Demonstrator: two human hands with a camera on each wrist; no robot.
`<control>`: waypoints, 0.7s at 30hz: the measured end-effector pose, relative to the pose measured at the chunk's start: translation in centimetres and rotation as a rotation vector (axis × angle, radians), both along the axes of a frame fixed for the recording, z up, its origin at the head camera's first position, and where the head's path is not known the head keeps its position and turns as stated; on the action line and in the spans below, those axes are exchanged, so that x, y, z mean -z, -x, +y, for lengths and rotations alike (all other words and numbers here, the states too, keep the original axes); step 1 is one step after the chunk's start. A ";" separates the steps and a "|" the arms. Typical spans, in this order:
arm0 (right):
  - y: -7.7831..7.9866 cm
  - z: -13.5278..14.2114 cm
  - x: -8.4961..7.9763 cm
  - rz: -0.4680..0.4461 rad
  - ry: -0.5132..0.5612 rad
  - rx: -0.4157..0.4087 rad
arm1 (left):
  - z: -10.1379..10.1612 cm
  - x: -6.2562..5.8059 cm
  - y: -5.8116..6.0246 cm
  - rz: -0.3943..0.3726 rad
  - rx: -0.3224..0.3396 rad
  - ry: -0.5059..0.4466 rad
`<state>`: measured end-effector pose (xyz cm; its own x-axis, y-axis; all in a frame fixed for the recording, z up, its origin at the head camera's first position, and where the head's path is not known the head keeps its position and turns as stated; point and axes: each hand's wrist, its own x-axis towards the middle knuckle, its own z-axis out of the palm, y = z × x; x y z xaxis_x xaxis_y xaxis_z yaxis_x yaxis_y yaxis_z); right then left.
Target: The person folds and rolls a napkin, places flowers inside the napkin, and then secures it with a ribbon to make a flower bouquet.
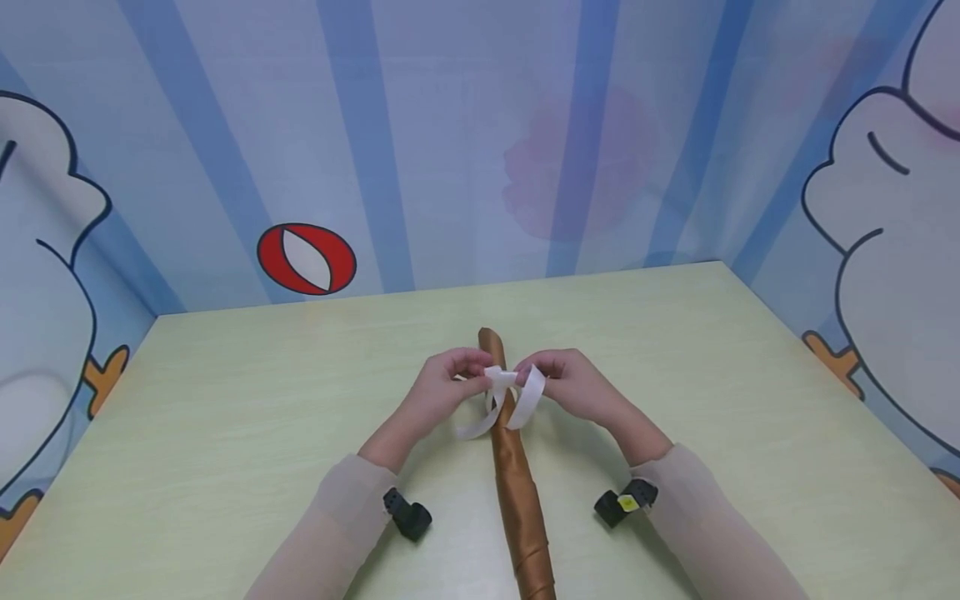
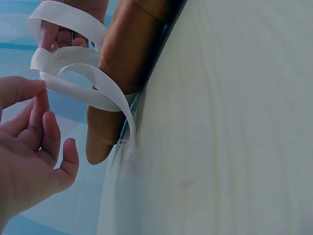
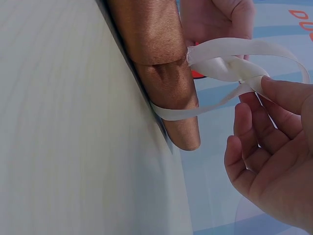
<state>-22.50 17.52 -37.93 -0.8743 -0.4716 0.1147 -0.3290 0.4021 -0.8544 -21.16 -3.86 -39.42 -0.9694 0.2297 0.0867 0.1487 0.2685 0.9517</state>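
A long roll of shiny brown fabric (image 1: 517, 492) lies on the table, pointing away from me. Around its far, narrower end passes a white ribbon (image 1: 527, 400), looped and crossed above the roll. My left hand (image 1: 448, 385) pinches the ribbon between thumb and forefinger on the left side. Opposite it, my right hand (image 1: 585, 390) pinches another part of the ribbon. In the right wrist view the ribbon (image 3: 176, 114) circles the roll (image 3: 156, 39) near its tip, with the crossing close to the right fingertips. A loose ribbon end hangs by the roll in the left wrist view.
The pale table (image 1: 300, 433) ends at a blue striped backdrop (image 1: 465, 167) with a printed red-and-white ball (image 1: 307, 258). Black wrist cameras sit at the left cuff (image 1: 408, 515) and right cuff (image 1: 626, 502), on either side of the roll.
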 end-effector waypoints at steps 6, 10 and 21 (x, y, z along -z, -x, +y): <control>0.0 0.0 0.0 -0.013 0.007 -0.001 | -0.1 -0.2 0.0 -0.040 0.031 0.066; 0.0 0.0 0.0 -0.010 0.006 0.000 | -0.1 -0.1 0.0 -0.024 0.032 0.055; -0.1 0.2 -0.2 -0.028 0.001 0.018 | -0.5 -0.3 0.0 -0.022 0.020 0.049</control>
